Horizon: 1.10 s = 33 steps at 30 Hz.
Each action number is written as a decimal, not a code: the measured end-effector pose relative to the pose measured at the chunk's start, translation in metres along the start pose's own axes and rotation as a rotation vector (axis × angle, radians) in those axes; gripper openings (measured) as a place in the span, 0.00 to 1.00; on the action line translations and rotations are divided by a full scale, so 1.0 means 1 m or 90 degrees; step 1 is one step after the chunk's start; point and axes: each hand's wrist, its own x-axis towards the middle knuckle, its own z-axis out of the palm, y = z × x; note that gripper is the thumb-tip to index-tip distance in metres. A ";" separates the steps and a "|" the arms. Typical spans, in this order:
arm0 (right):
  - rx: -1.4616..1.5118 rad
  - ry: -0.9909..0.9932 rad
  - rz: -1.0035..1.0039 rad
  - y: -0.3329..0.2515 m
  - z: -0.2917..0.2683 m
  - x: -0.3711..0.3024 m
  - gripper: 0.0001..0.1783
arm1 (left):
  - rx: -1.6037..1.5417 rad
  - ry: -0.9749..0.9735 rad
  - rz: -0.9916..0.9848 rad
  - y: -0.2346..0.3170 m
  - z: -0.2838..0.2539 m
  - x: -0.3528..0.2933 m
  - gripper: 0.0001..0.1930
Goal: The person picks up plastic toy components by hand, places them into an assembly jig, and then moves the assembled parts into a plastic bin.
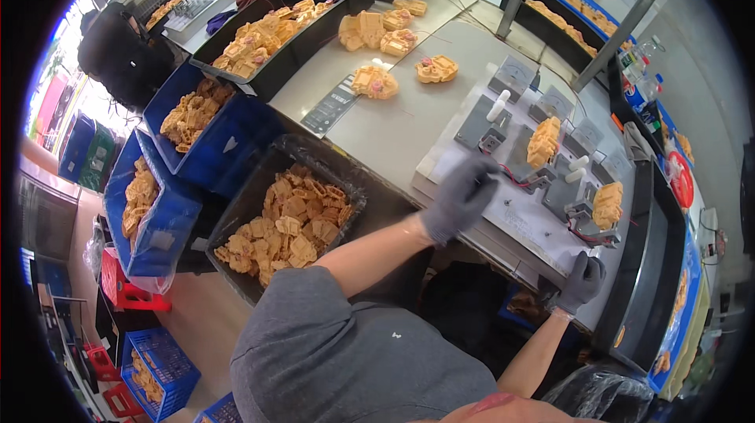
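Observation:
My left hand [462,196], in a dark grey glove, is curled over the near left corner of a pale fixture board [519,222]. Its fingers look closed beside a grey metal block; what they hold, if anything, is hidden. My right hand [583,282], gloved alike, is closed at the board's near right edge, its contents also out of sight. Two tan moulded plastic parts sit up on the fixtures: one [543,143] beyond my left hand, another [607,205] above my right. White-tipped handles [498,106] and red wires stand among the grey blocks.
Several loose tan parts, including one [436,69], lie on the table beyond. A black bin [355,201] of tan parts stands left of my left arm, with blue bins [259,128] behind it. A long black tray [638,281] borders the right side. Metal posts [629,18] rise at the back.

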 end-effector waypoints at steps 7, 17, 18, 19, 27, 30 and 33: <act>-0.040 0.028 -0.022 0.002 -0.006 0.004 0.08 | 0.717 0.116 -0.052 -0.094 -0.110 0.110 0.20; -0.027 0.063 0.019 -0.018 -0.007 0.010 0.09 | 0.676 0.007 -0.175 -0.110 -0.157 0.070 0.14; -0.019 0.066 0.021 -0.018 -0.009 0.010 0.09 | 0.674 -0.005 -0.164 -0.111 -0.159 0.063 0.14; -0.009 0.068 0.021 -0.019 -0.010 0.009 0.09 | 0.595 0.031 -0.095 -0.117 -0.164 0.056 0.16; -0.003 0.090 0.017 -0.020 -0.010 0.009 0.09 | 0.830 0.199 -0.382 -0.091 -0.190 0.059 0.43; -0.001 0.082 0.020 -0.019 -0.010 0.008 0.09 | 0.789 0.127 -0.377 -0.088 -0.200 0.059 0.40; 0.001 0.078 0.023 -0.019 -0.011 0.009 0.09 | 0.597 0.126 -0.269 -0.107 -0.208 0.045 0.34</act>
